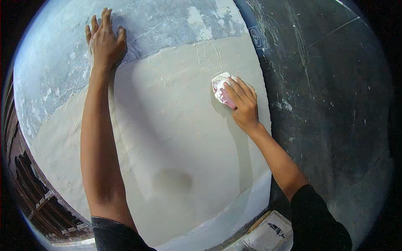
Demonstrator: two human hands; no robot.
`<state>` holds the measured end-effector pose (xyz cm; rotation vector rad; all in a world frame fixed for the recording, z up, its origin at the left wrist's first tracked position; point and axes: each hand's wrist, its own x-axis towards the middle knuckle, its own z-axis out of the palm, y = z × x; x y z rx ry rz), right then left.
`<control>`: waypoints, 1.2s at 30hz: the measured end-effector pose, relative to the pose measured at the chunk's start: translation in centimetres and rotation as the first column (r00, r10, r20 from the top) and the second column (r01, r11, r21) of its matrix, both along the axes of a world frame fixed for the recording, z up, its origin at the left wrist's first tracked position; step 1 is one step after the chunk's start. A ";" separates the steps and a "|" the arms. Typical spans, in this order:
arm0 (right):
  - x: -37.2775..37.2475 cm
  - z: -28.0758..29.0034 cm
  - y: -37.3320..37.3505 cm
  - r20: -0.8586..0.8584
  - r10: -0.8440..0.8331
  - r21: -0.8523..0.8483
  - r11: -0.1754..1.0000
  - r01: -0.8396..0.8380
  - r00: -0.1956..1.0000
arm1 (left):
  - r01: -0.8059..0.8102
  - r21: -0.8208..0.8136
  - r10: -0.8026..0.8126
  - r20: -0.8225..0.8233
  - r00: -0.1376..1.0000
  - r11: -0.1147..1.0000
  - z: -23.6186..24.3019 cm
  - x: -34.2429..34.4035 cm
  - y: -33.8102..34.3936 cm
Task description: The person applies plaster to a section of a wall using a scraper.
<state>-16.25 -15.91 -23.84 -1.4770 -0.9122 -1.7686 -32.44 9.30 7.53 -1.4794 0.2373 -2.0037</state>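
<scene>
My left hand (106, 44) is at the upper left of a large curved panel. Its fingers are apart and it holds nothing, lying on or just over the bluish upper area (163, 25). A wide band of off-white paste (176, 108) coats the panel's middle. Over the right part of that band, my right hand (245, 106) is closed round a pink, rounded pad (228, 98). White paste is thickly smeared over the pad's far side, and the fingers partly hide it. The pad is at the coated surface, casting a shadow beside it.
A dark, scuffed surface (326, 92) lies beyond the panel's right edge. Near the lower right stands a shallow, pale tray (270, 232), partly behind my right sleeve. Dark slatted parts (35, 188) show at the lower left, past the panel's edge.
</scene>
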 end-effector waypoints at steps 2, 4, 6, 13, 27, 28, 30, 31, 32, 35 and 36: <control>0.1 0.1 0.0 0.010 0.003 -0.009 1.000 -0.003 1.000 | -0.003 -0.004 0.003 -0.001 1.000 1.000 0.0 0.0 -0.1; 0.2 0.1 0.1 0.008 -0.003 -0.015 1.000 0.003 1.000 | -0.007 -0.008 0.007 -0.001 1.000 1.000 0.0 0.0 -0.1; 0.1 0.2 0.3 0.007 -0.007 -0.019 1.000 0.007 1.000 | -0.008 -0.014 0.008 -0.001 1.000 1.000 0.1 -0.1 0.0; 0.2 0.5 0.6 0.005 -0.018 0.007 1.000 0.018 1.000 | 0.031 0.011 -0.031 -0.005 0.999 0.999 -0.1 -0.1 0.1; -0.1 2.3 0.1 0.055 0.022 0.124 0.992 -0.029 0.998 | 0.037 0.011 -0.037 -0.001 0.999 0.999 0.1 0.1 0.3; -0.2 2.2 0.0 0.047 0.029 0.132 0.991 -0.035 0.998 | 0.036 0.011 -0.036 -0.001 0.999 0.999 0.1 0.1 0.3; -0.5 1.8 0.0 0.039 0.031 0.137 0.990 -0.036 0.999 | 0.049 0.030 -0.049 0.007 0.999 0.998 0.1 0.2 0.2; -0.7 1.3 0.1 0.044 0.033 0.104 0.994 -0.037 0.998 | 0.050 0.030 -0.050 0.007 0.999 0.998 0.1 0.2 0.2; -0.7 0.9 0.3 0.050 0.035 0.073 0.997 -0.038 0.998 | 0.047 0.017 -0.047 0.001 0.999 0.999 0.1 0.1 0.1; -0.1 -0.1 0.6 0.020 0.011 0.035 0.999 -0.011 1.000 | 0.020 -0.007 -0.020 -0.003 1.000 1.000 -0.1 0.0 -0.1; 0.1 -0.2 0.7 0.017 0.015 0.032 0.999 -0.016 1.000 | -0.004 -0.019 0.004 -0.003 1.000 1.000 -0.2 0.0 -0.1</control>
